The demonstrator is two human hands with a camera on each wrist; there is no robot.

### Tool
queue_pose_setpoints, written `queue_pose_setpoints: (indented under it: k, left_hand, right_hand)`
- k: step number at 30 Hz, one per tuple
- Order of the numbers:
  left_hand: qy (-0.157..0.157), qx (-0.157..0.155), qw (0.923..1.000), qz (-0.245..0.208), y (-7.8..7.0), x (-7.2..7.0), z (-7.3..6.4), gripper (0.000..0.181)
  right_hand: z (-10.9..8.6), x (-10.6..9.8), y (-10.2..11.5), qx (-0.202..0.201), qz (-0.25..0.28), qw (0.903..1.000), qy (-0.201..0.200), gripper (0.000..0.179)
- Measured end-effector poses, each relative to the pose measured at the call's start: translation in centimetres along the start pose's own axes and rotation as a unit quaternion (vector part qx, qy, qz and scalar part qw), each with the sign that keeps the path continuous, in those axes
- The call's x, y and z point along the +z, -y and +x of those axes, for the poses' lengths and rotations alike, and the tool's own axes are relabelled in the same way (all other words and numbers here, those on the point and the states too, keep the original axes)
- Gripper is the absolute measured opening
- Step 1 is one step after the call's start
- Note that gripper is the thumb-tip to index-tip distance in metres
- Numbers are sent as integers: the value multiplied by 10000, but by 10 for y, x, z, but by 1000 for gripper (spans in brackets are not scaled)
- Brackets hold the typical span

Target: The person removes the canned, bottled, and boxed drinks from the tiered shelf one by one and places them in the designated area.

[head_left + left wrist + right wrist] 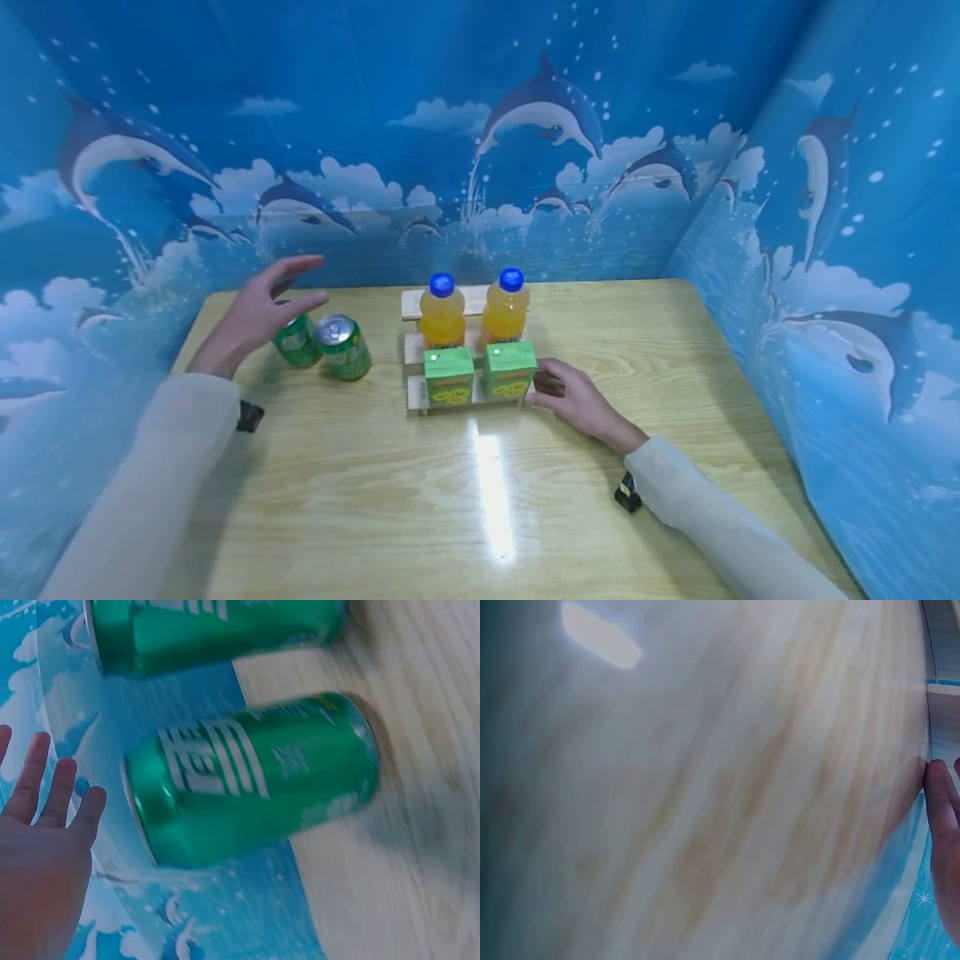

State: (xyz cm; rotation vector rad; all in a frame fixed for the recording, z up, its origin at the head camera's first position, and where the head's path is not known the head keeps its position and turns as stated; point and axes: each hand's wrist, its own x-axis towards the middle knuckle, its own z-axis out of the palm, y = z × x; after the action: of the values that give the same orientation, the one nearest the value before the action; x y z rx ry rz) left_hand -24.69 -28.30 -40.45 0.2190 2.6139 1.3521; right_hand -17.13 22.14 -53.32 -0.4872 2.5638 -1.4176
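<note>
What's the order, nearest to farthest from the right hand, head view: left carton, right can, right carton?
1. Right carton, beside the right hand
2. Left carton, rack's left side
3. Right can, on the table, left of rack

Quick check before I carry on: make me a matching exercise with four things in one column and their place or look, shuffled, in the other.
Column one
1. Cans
2. Bottles
3. Cartons
4. Right hand

Column two
A. blue-capped, with orange-yellow contents
B. at the right end of the rack
C. on the table, left of the rack
D. green-topped, along the rack's front

Pairs: 1-C, 2-A, 3-D, 4-B
</note>
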Motion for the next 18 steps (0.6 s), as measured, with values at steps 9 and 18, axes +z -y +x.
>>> queue_pose_setpoints:
  k: [9, 18]
  left_hand:
    - [148, 297, 9994, -106, -22, 16, 10, 81]
    - [319, 730, 9966, -202, -37, 32, 17, 73]
  right_hand:
    - [1, 0, 1, -15, 31, 10000, 4, 58]
    - [0, 1, 0, 12, 25, 10000, -9, 58]
